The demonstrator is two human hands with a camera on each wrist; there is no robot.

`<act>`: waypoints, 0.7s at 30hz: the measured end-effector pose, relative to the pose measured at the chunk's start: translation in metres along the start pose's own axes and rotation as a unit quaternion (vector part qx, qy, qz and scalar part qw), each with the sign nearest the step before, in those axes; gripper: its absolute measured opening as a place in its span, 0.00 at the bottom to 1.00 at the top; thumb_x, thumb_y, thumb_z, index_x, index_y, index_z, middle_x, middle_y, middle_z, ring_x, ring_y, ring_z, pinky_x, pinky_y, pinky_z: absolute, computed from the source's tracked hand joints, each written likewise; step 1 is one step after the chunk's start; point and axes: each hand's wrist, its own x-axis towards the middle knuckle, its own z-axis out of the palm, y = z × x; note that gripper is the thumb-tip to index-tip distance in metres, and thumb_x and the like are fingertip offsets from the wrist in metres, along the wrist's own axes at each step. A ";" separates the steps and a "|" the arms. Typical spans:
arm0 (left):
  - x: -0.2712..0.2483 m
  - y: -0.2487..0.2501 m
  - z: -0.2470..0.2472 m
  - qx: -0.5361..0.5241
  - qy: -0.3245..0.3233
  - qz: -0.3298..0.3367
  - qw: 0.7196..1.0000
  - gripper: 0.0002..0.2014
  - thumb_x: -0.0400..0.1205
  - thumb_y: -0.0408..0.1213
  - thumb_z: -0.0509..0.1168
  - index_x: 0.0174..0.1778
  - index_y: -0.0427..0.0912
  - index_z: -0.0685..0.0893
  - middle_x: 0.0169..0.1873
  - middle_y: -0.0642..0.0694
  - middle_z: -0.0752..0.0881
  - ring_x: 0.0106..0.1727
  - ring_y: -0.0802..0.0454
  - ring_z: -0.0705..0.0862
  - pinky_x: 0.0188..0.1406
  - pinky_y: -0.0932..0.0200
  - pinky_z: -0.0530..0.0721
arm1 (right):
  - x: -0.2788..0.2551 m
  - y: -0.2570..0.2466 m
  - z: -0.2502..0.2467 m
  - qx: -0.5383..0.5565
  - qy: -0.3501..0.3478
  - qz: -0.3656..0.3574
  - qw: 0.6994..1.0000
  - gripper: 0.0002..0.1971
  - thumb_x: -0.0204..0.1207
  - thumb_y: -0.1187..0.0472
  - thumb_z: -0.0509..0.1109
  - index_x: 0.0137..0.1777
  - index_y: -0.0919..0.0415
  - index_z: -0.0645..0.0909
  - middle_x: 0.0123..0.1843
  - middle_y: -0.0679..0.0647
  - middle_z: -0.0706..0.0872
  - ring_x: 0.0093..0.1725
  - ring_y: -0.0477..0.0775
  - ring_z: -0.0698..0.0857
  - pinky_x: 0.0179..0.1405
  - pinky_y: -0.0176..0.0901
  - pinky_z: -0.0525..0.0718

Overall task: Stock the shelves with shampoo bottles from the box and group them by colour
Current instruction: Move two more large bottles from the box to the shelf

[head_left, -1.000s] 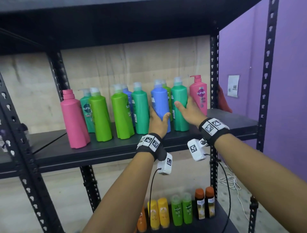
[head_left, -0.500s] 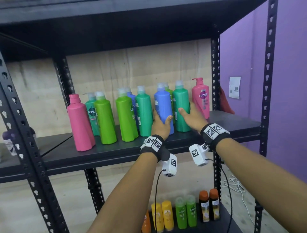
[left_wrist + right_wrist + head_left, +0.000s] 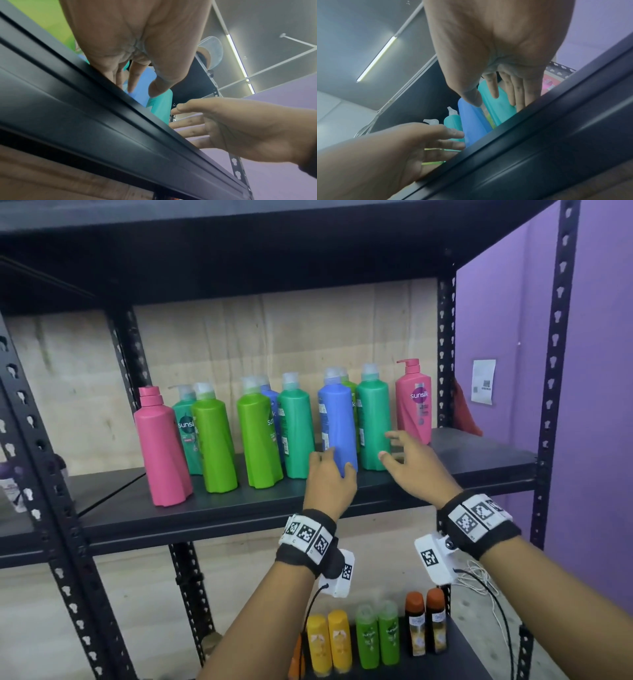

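Observation:
A row of tall shampoo bottles stands on the black shelf [image 3: 239, 508]. A blue bottle [image 3: 337, 426] stands between two teal-green ones [image 3: 296, 433] [image 3: 373, 422]. My left hand [image 3: 335, 463] is at the blue bottle's base, fingers left of it and thumb right, all loosely straight. My right hand [image 3: 390, 445] hovers open just in front of the right teal bottle, apart from it. The left wrist view shows the blue bottle [image 3: 142, 86] past straight fingers; the right wrist view shows the teal bottle [image 3: 496, 105] beyond spread fingers.
Pink bottles stand at both ends of the row [image 3: 162, 453] [image 3: 413, 405], with light green ones [image 3: 214, 446] [image 3: 258, 440] between. The shelf's right end is bare up to the upright post [image 3: 445, 354]. Small yellow [image 3: 329, 642], green [image 3: 378, 635] and brown-capped [image 3: 424, 625] bottles stand on the lower shelf.
Both hands have drawn back toward me. The left loosened its hold on the blue bottle; the right came off the teal bottle. The bottles stayed in place.

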 end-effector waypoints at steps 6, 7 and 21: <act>-0.038 -0.005 -0.009 0.046 0.049 0.120 0.990 0.12 0.86 0.39 0.65 0.62 0.40 0.87 0.55 0.45 0.84 0.59 0.46 0.81 0.59 0.51 0.80 | -0.032 -0.001 -0.009 -0.141 0.024 -0.128 0.981 0.05 0.82 0.59 0.69 0.54 0.56 0.85 0.46 0.48 0.83 0.48 0.50 0.81 0.53 0.53 0.83; -0.044 -0.006 -0.008 0.051 0.058 0.134 0.988 0.10 0.86 0.40 0.65 0.59 0.42 0.88 0.52 0.46 0.84 0.56 0.47 0.81 0.54 0.51 0.81 | -0.037 0.001 -0.008 -0.158 0.018 -0.132 0.978 0.04 0.82 0.59 0.68 0.51 0.55 0.84 0.45 0.47 0.82 0.47 0.50 0.80 0.50 0.53 0.82; -0.115 -0.083 0.044 0.187 -0.159 0.063 0.967 0.12 0.83 0.50 0.61 0.49 0.51 0.88 0.47 0.54 0.88 0.47 0.47 0.87 0.41 0.55 0.83 | -0.125 0.059 0.065 -0.223 -0.257 0.015 0.940 0.11 0.80 0.54 0.63 0.55 0.54 0.85 0.54 0.50 0.85 0.56 0.55 0.84 0.58 0.55 0.84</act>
